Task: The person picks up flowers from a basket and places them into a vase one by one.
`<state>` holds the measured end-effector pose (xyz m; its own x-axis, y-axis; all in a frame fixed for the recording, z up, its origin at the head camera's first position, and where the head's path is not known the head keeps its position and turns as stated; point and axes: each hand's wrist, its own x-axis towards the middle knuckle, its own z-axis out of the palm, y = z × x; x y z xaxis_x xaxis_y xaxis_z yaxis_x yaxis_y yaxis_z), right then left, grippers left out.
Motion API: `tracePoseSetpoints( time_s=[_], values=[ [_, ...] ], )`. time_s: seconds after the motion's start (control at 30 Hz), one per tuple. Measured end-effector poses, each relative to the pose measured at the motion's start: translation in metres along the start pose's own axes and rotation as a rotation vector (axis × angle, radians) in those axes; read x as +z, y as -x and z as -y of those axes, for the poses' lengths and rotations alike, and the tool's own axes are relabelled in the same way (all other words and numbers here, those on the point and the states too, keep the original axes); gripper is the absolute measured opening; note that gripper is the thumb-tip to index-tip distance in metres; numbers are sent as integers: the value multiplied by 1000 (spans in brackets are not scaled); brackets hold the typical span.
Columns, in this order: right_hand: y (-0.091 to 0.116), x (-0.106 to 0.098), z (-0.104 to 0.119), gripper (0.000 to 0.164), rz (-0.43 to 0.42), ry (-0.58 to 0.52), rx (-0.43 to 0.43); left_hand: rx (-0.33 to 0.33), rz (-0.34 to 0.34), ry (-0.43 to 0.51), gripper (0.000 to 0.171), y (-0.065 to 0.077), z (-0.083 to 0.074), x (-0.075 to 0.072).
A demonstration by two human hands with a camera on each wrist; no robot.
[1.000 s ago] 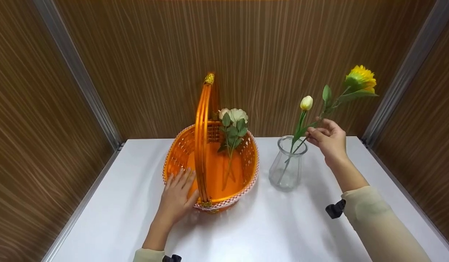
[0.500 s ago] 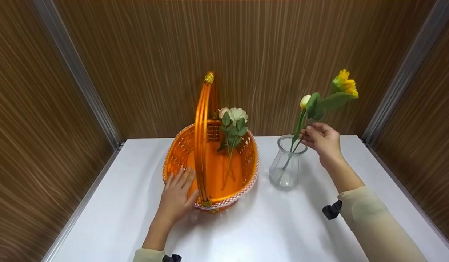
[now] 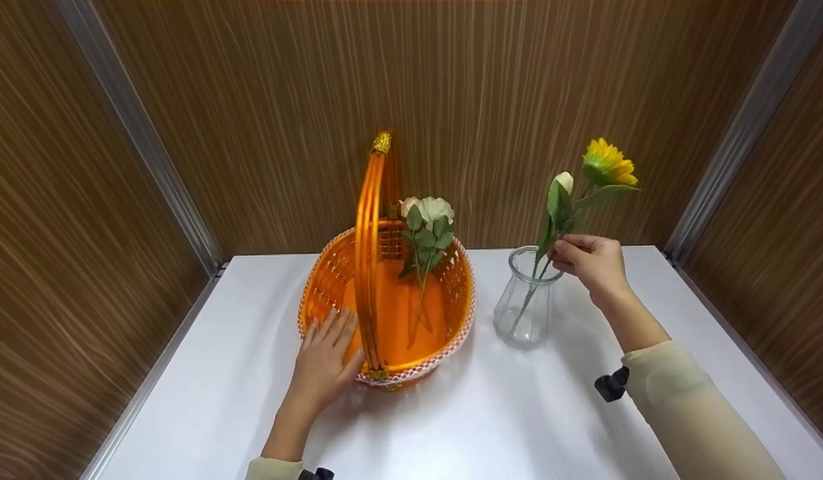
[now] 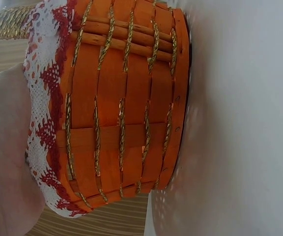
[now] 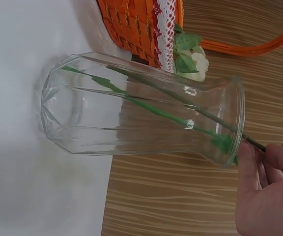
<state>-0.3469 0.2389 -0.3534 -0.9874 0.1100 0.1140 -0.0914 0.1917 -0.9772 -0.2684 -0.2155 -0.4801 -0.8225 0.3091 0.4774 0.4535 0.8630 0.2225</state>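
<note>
With thumb and fingertips, my right hand (image 3: 592, 263) pinches the stem of a yellow sunflower (image 3: 608, 163) just above the mouth of a clear glass vase (image 3: 521, 327). The right wrist view shows that dark stem (image 5: 212, 116) reaching down inside the glass beside a green one (image 5: 151, 107). A white tulip (image 3: 564, 181) stands in the vase, partly covered by the sunflower's leaves. My left hand (image 3: 324, 360) lies over the near-left rim of an orange woven basket (image 3: 459, 333), fingers straight and pointing inside. The left wrist view has its palm (image 4: 9, 157) against the lace-trimmed edge.
Pale flowers with green leaves (image 3: 428, 223) lean inside the basket at its back right. A tall orange handle (image 3: 368, 253) arches over the basket. Behind the white table (image 3: 438, 440) rises a wood-grain panel (image 3: 284, 100), with more panels at both sides.
My right hand has moved left and down with the sunflower, and its stem sits lower in the vase. The flower head now stands close to the tulip. My left hand and the basket stay put.
</note>
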Motion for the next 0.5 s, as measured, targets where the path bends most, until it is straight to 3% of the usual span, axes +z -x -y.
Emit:
tracePoseSetpoints(
  time_s=[0.27,0.5],
  values=[
    [2,-2,-2,42,7,90,34,-4,11,1,61,2,-2,2],
    [4,1,1,42,-9,100,35,13,-24,-6,61,2,-1,2]
  ],
)
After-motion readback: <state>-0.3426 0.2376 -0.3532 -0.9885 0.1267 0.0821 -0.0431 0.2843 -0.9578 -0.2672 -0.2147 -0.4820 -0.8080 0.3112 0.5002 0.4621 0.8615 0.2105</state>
